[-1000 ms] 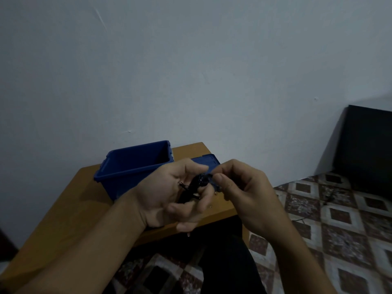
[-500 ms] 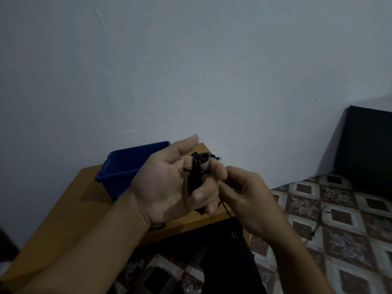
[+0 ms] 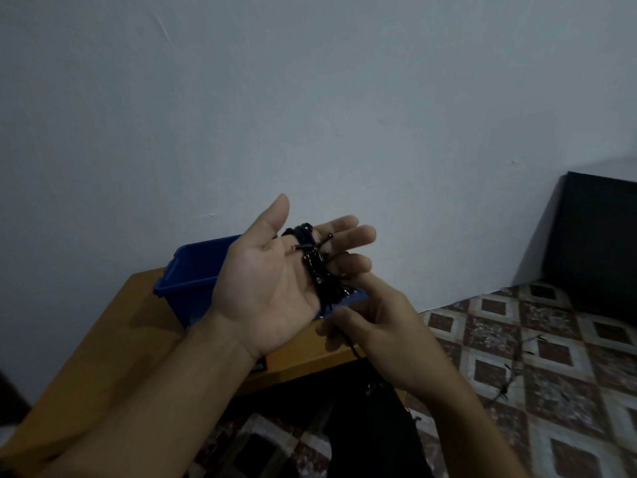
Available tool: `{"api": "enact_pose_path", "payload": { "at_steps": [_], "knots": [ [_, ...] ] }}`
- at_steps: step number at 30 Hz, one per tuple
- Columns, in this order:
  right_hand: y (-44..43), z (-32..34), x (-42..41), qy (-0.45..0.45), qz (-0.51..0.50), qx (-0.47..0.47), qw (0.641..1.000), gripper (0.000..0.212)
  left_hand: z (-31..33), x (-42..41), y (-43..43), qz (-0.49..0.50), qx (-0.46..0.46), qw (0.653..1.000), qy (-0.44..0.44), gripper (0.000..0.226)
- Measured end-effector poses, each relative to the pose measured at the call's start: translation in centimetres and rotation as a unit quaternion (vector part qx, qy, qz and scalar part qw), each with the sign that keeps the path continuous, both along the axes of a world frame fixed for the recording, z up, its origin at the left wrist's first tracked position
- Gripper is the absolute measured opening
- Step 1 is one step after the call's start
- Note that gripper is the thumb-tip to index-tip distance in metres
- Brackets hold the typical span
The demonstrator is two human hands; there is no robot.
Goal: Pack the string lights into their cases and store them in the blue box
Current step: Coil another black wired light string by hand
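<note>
One wooden surface (image 3: 113, 357) by a grey wall (image 3: 310, 98), blue box (image 3: 193, 274) at its far edge, left hand (image 3: 272, 288) fingers (image 3: 348, 236) spread, string lights (image 3: 312, 260) wound round them, right hand (image 3: 382, 336) pinching the trailing strand.

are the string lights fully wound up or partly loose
Partly wound: the string lights loop round the left hand, but a loose strand runs through the right hand to the floor.
</note>
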State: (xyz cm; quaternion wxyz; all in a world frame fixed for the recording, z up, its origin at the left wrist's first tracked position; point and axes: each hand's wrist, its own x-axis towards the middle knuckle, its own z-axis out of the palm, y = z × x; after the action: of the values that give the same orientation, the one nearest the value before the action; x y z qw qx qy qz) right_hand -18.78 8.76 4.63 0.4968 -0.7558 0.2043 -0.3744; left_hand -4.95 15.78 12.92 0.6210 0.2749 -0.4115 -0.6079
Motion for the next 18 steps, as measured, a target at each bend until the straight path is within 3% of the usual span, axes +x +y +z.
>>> {"api": "enact_pose_path", "payload": {
  "at_steps": [3, 10, 14, 18],
  "knots": [
    [0.08, 0.27, -0.35, 0.037, 0.014, -0.022, 0.999, 0.013, 0.21, -0.29, 0.07, 0.046, -0.011, 0.999, -0.009, 0.073],
    [0.06, 0.2, -0.11, 0.044, 0.0, -0.009, 0.999, 0.011, -0.1, 0.06, 0.1, 0.094, -0.021, 0.995, 0.022, 0.078],
    [0.16, 0.34, -0.24, 0.058, 0.015, -0.043, 0.997, 0.022, 0.02, 0.01, 0.17, 0.096, -0.032, 0.994, 0.031, 0.085],
    [0.17, 0.35, -0.24, 0.045, 0.019, -0.01, 0.999, 0.011, 0.02, -0.38, 0.06, 0.126, -0.05, 0.99, 0.025, 0.083]
  ]
}}
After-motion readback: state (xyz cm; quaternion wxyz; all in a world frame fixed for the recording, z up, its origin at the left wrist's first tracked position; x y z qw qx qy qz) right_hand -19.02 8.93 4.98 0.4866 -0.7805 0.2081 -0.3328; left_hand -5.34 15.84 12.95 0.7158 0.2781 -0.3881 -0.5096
